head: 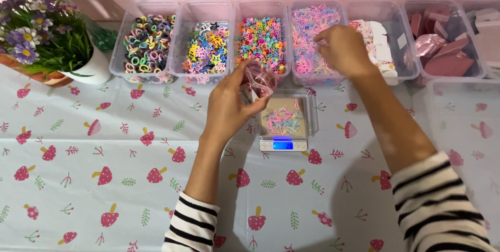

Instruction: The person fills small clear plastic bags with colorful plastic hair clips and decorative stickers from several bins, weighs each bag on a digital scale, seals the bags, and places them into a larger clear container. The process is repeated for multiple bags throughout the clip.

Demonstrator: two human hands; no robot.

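Observation:
My left hand (229,103) holds a small clear plastic pouch (260,77) with a pink rim, just above and left of a small digital scale (284,145). A little heap of pastel clips (283,119) lies on the scale's platform. My right hand (341,49) reaches into a clear bin of pastel pink clips (307,23), fingers pinched down among them; what they grip is hidden. Both arms wear black-and-white striped sleeves.
A row of clear bins lines the back: hair ties (148,41), star clips (208,46), tiny bright clips (262,36), cards (380,43), pink boxes (442,49). A flower pot (91,67) stands far left. An empty clear bin (463,122) sits at right on the mushroom-print cloth (104,174).

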